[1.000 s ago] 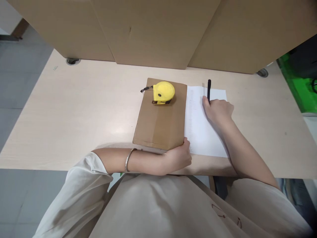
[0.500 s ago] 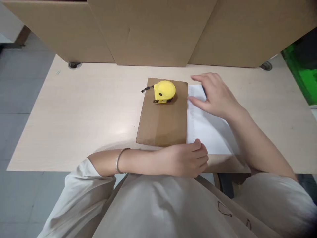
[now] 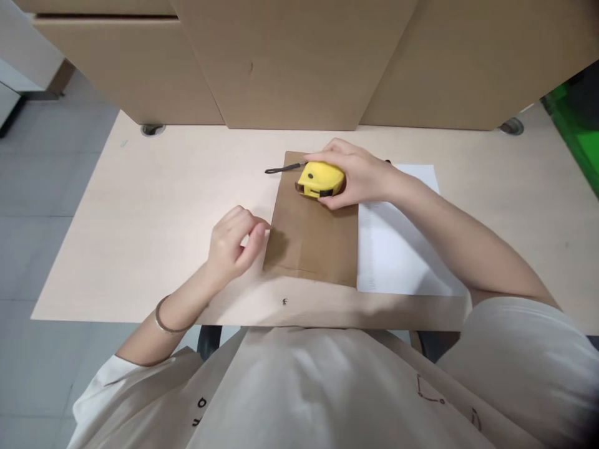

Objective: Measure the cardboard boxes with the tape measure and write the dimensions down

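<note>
Well, beyond the tape measure (image 3: 322, 178), cardboard (image 3: 294, 68) lines the desk (image 3: 163, 206).

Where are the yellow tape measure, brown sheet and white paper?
Yellow tape measure (image 3: 321, 179): head view, middle of its yellow case.
Brown sheet (image 3: 318, 242): head view, bare surface below the tape measure.
White paper (image 3: 399, 252): head view, bare area below the right forearm.

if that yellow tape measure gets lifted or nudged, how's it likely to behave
The yellow tape measure would probably be rigid: its chunky shape shows no sag in the right hand. Being straight along the bottom, it might slide rather than roll. Its black strap looks thin, so that may dangle.
</note>
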{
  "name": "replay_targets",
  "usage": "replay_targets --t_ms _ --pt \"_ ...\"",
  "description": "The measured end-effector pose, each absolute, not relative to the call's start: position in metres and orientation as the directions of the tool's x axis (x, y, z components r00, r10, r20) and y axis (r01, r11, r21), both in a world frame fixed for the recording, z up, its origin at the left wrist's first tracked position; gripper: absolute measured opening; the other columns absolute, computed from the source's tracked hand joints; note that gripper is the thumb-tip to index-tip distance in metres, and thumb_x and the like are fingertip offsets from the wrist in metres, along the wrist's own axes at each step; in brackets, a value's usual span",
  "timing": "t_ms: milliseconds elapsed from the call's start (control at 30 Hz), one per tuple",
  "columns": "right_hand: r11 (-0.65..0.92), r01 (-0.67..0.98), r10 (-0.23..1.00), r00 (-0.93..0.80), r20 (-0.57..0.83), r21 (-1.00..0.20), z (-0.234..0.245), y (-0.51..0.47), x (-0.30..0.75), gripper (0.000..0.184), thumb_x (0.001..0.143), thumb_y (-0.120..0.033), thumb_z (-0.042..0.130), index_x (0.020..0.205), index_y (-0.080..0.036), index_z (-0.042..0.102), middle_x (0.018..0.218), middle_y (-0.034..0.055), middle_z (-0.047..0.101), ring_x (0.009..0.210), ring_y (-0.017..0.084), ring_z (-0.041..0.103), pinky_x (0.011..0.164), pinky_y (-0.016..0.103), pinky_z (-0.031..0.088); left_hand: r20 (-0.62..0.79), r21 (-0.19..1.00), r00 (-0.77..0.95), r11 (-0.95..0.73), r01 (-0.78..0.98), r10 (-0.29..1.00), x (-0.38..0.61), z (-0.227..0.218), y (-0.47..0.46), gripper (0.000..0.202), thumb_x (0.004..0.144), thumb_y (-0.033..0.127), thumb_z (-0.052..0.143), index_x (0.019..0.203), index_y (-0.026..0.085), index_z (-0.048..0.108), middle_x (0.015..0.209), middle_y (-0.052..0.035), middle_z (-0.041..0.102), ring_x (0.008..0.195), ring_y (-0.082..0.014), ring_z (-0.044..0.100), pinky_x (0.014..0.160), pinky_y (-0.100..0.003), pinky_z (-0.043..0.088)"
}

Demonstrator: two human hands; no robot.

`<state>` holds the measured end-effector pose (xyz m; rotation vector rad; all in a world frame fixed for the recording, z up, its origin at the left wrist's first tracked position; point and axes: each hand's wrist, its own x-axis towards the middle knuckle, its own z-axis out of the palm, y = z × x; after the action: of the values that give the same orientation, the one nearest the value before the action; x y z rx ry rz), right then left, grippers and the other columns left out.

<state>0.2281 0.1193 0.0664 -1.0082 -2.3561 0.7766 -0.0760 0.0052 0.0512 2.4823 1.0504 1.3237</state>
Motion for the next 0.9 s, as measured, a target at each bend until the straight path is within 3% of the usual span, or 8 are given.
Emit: replay_targets --t_ms 133,233,300,500,600,667,767,900 --pt "0.312 0.238 0.92 -0.317 0.23 -0.92 0.056 0.104 0.236 0.056 0.072 -0.052 0.084 0.118 -0.024 0.07 0.114 0.0067 0.07 0.097 0.025 0.067 0.08 0.037 0.056 0.428 0.741 0.13 -0.43 0.515 0.894 -0.079 0.03 0.011 0.02 0.107 0.032 0.057 0.097 0.024 0.072 0.087 -0.0028 0.068 0.074 -0.0149 0.06 0.069 -0.032 0.051" --pt "0.081 -0.106 0.981 -0.169 0.098 -0.991 0.06 0.092 0.245 0.047 0.079 -0.057 0.073 0.11 -0.022 0.07 0.094 0.0041 0.071 0.064 0.016 0.057 0.048 0.026 0.037 0.251 0.837 0.078 -0.257 0.484 0.965 -0.077 0.01 0.023 0.018 0.104 0.028 0.057 0.111 0.024 0.073 0.111 -0.007 0.069 0.094 -0.0164 0.067 0.082 -0.033 0.059" --pt "0.003 -0.227 0.994 -0.106 0.028 -0.974 0.066 0.083 0.252 0.046 0.085 -0.061 0.067 0.105 -0.02 0.072 0.091 0.0064 0.072 0.062 0.016 0.056 0.041 0.025 0.027 0.18 0.854 0.084 -0.199 0.482 0.98 -0.074 -0.004 0.032 0.024 0.103 0.023 0.053 0.118 0.024 0.072 0.119 -0.0089 0.066 0.107 -0.0185 0.067 0.094 -0.037 0.061" --pt "-0.072 -0.272 0.996 0.033 -0.084 -0.96 0.064 0.057 0.272 0.032 0.063 -0.032 0.071 0.095 -0.024 0.073 0.096 0.0073 0.074 0.075 0.019 0.064 0.05 0.028 0.044 0.138 0.851 0.158 -0.198 0.486 0.978 -0.058 -0.028 0.046 0.031 0.101 0.028 0.059 0.132 0.027 0.066 0.136 -0.0122 0.057 0.138 -0.0245 0.055 0.123 -0.045 0.049" --pt "-0.043 -0.213 0.982 0.17 -0.081 -0.976 0.054 0.047 0.276 0.033 0.063 -0.032 0.066 0.093 -0.023 0.074 0.086 0.0067 0.074 0.071 0.02 0.065 0.047 0.029 0.043 0.131 0.858 0.118 -0.172 0.484 0.984 -0.052 -0.031 0.048 0.033 0.104 0.039 0.057 0.134 0.026 0.064 0.141 -0.0135 0.055 0.142 -0.0261 0.053 0.126 -0.046 0.046" --pt "-0.051 -0.197 0.968 0.231 -0.096 -0.979 0.051 0.039 0.275 0.031 0.065 -0.036 0.064 0.09 -0.023 0.076 0.084 0.0068 0.075 0.084 0.026 0.072 0.052 0.031 0.051 0.128 0.86 0.098 -0.16 0.485 0.987 -0.051 -0.031 0.05 0.037 0.106 0.046 0.053 0.134 0.025 0.063 0.139 -0.0144 0.057 0.141 -0.0265 0.055 0.127 -0.046 0.046" --pt "-0.197 -0.271 0.962 0.13 -0.238 -0.942 0.054 0.026 0.268 0.034 0.065 -0.038 0.062 0.091 -0.024 0.079 0.087 0.0071 0.078 0.097 0.032 0.075 0.068 0.042 0.063 0.109 0.872 0.105 -0.145 0.468 0.989 -0.051 -0.029 0.052 0.044 0.107 0.055 0.049 0.134 0.024 0.064 0.138 -0.0149 0.059 0.141 -0.0263 0.055 0.129 -0.046 0.044" --pt "-0.34 -0.387 0.929 0.006 -0.371 -0.857 0.063 0.008 0.253 0.039 0.065 -0.038 0.064 0.098 -0.023 0.079 0.091 0.0074 0.078 0.083 0.027 0.074 0.069 0.042 0.064 0.032 0.927 0.041 -0.045 0.374 0.999 -0.044 -0.025 0.048 0.051 0.106 0.063 0.045 0.139 0.027 0.062 0.145 -0.0125 0.059 0.149 -0.0255 0.051 0.136 -0.046 0.036"
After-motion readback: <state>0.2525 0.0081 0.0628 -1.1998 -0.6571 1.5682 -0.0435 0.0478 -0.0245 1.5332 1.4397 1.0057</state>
